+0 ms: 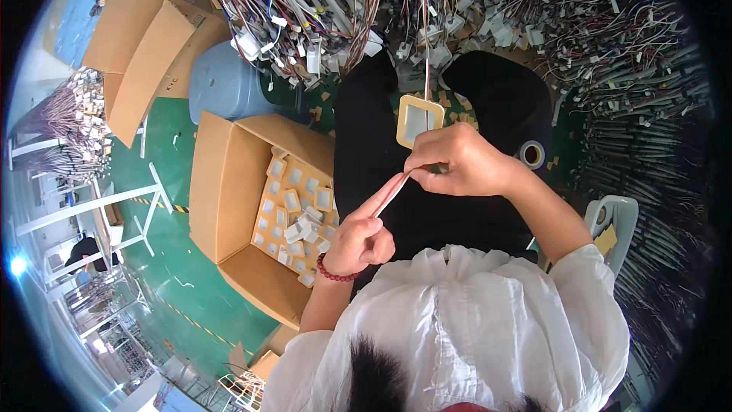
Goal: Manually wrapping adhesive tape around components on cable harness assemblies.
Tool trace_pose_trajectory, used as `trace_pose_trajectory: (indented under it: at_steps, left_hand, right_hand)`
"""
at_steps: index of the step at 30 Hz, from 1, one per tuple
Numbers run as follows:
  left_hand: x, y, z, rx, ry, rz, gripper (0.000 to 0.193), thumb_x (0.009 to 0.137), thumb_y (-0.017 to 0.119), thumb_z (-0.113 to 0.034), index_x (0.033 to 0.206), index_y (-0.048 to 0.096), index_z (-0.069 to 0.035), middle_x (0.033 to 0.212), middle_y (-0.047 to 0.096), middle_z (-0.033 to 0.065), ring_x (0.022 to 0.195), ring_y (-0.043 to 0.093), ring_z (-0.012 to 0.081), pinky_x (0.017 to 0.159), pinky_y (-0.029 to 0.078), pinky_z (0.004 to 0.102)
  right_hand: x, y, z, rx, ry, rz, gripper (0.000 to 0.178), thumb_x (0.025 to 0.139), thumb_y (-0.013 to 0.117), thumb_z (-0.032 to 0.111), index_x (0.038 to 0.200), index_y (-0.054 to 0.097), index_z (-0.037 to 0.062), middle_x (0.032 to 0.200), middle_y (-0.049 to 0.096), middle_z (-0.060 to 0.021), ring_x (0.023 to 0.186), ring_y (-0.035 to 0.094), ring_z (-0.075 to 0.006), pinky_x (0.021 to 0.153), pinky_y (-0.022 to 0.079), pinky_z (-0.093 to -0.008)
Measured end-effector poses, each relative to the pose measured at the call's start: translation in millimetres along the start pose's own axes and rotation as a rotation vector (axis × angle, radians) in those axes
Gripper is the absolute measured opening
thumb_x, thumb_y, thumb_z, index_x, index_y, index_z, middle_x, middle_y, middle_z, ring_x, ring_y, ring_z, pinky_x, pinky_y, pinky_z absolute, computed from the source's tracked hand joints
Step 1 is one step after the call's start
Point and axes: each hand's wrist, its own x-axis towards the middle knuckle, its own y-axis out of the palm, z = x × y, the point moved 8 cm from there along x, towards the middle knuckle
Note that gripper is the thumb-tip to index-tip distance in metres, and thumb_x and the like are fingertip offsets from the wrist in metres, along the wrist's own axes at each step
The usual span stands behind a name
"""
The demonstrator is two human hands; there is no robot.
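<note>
Wires [427,80] over lap [366,137], running up past tan-rimmed square piece [415,123]. Right hand [461,164] pinches wires; left hand [357,243] grips them below, index straight. Open carton [216,198] at left holds similar pieces [323,198]; green floor [175,259] beyond.

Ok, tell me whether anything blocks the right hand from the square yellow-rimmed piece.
Nothing visible does: the right hand is just below the square yellow-rimmed piece in the picture. Whether they touch is unclear.
</note>
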Motion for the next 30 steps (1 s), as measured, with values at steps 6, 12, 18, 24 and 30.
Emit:
trace_pose_trajectory:
  at_steps: [6,12,18,24,30]
  left_hand:
    - [21.4,0.8,-63.6,1.699,0.452,-0.263,0.058,0.086,0.063,-0.021,0.137,0.041,-0.003,0.121,0.053,0.0158,0.106,0.055,0.0315,0.093,0.043,0.0377]
    - [48.6,20.6,-39.2,1.583,0.459,-0.526,0.006,0.079,0.066,-0.001,0.085,0.068,0.000,0.077,0.066,0.0152,0.078,0.064,0.0312,0.072,0.050,0.0366]
    - [68.0,42.4,-11.4,1.809,0.578,-0.337,0.011,0.081,0.062,-0.003,0.091,0.065,0.001,0.077,0.059,0.0113,0.069,0.057,0.0280,0.062,0.046,0.0360]
    - [78.1,6.2,12.1,1.355,0.282,-0.373,0.011,0.083,0.062,-0.004,0.089,0.065,0.005,0.077,0.060,0.0118,0.065,0.057,0.0202,0.061,0.044,0.0286]
    - [79.7,-9.5,29.2,0.943,0.207,-0.363,0.018,0.089,0.057,-0.009,0.085,0.064,0.007,0.075,0.056,0.0028,0.065,0.050,0.0087,0.060,0.040,0.0225]
  right_hand:
    - [-20.3,-12.8,9.7,-0.436,-0.057,-0.200,0.005,0.069,0.064,0.013,0.067,0.060,0.0103,0.067,0.054,-0.0041,0.059,0.059,-0.0258,0.049,0.048,-0.0382]
    - [-36.4,-7.0,21.3,-0.562,-0.137,-0.294,0.014,0.064,0.066,0.012,0.063,0.054,0.0055,0.061,0.044,-0.0043,0.050,0.053,-0.0208,0.043,0.043,-0.0348]
    - [-66.6,-9.1,15.7,-0.667,-0.098,-0.327,0.015,0.058,0.065,0.012,0.060,0.052,0.0044,0.061,0.045,-0.0040,0.050,0.051,-0.0185,0.043,0.043,-0.0324]
    - [-77.9,-5.9,10.9,-0.706,-0.067,-0.309,0.014,0.059,0.063,0.011,0.059,0.051,0.0041,0.063,0.047,-0.0046,0.051,0.051,-0.0191,0.044,0.044,-0.0329]
    - [-86.8,-29.6,14.4,-0.587,-0.015,-0.417,0.012,0.069,0.064,0.010,0.078,0.061,0.0033,0.084,0.060,-0.0085,0.068,0.061,-0.0252,0.057,0.051,-0.0349]
